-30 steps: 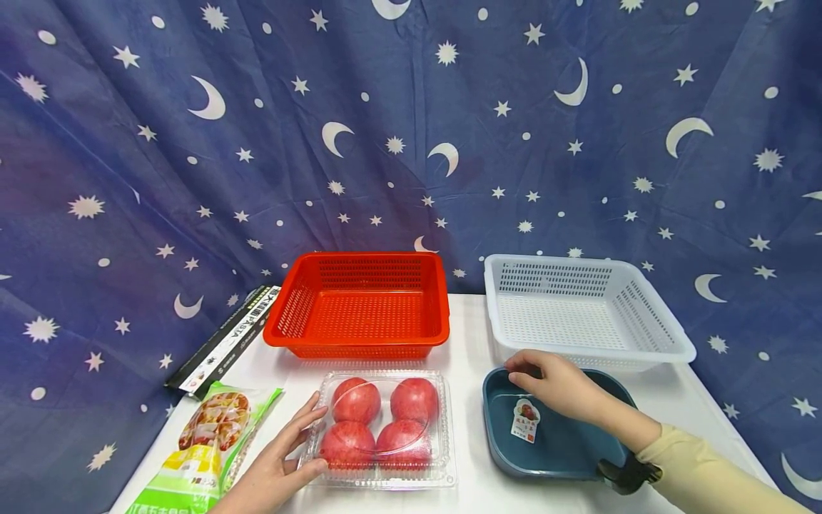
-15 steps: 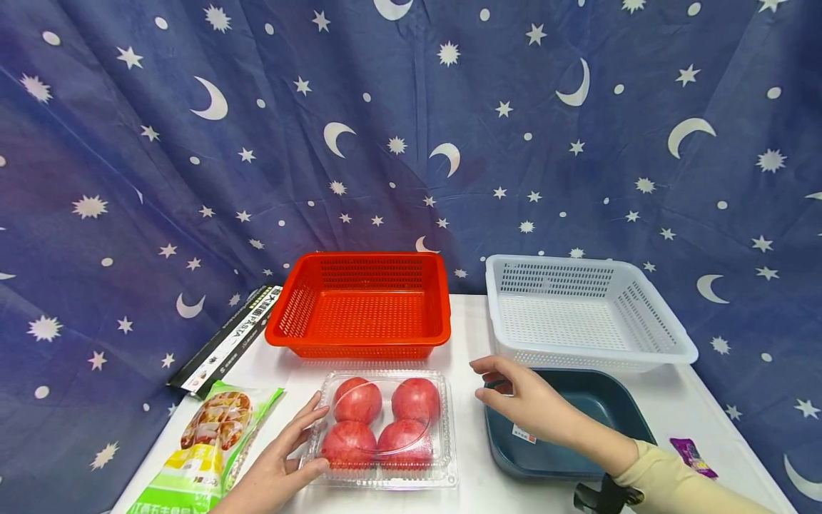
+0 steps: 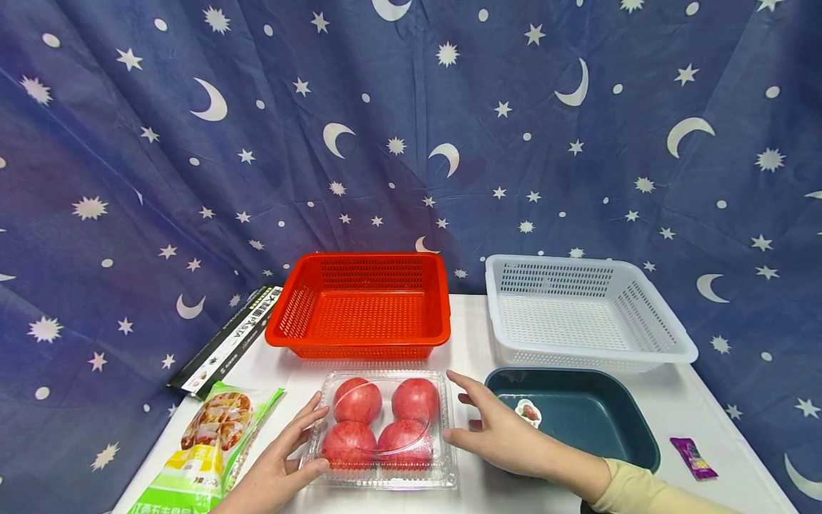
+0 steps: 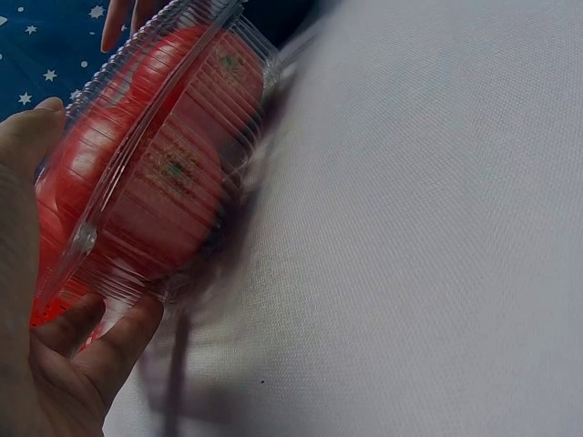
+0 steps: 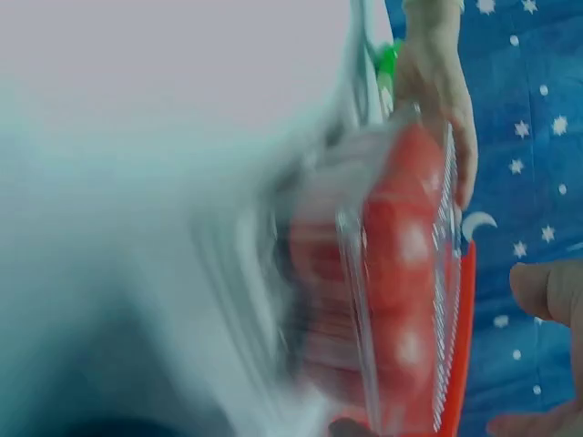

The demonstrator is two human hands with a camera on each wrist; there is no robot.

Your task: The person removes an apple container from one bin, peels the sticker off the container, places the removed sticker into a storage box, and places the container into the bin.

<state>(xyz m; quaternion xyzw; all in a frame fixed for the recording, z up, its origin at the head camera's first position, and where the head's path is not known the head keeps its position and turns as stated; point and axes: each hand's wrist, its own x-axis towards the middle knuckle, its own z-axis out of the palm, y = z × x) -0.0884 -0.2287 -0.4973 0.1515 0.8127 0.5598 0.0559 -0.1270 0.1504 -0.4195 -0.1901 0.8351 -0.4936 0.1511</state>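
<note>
In the head view a clear plastic clamshell box [image 3: 447,477] lies on the white table, with several red apple-like fruits [image 3: 403,442] inside. My left hand [image 3: 272,460] touches the box's left side, thumb near the front and fingers farther back. The left wrist view shows the left thumb [image 4: 36,137] at one edge and fingertips by a corner. My right hand [image 3: 504,428] hovers at the box's right edge, fingers spread and nothing in it. Whether its fingertips touch the plastic I cannot tell. The right wrist view is blurred, with the box [image 5: 392,273] ahead of the right thumb [image 5: 547,287].
A dark teal tub [image 3: 600,414] with a strawberry-pictured tag [image 3: 529,412] stands partly under the right forearm. A small purple packet [image 3: 693,457] lies right of it. Behind are red [image 3: 359,351] and white [image 3: 591,357] baskets. A pasta box [image 3: 225,343] and a green food bag [image 3: 205,450] lie left.
My right hand has moved left from over the teal tub to the box's right edge, uncovering the purple packet. The left hand stays at the box's left side.
</note>
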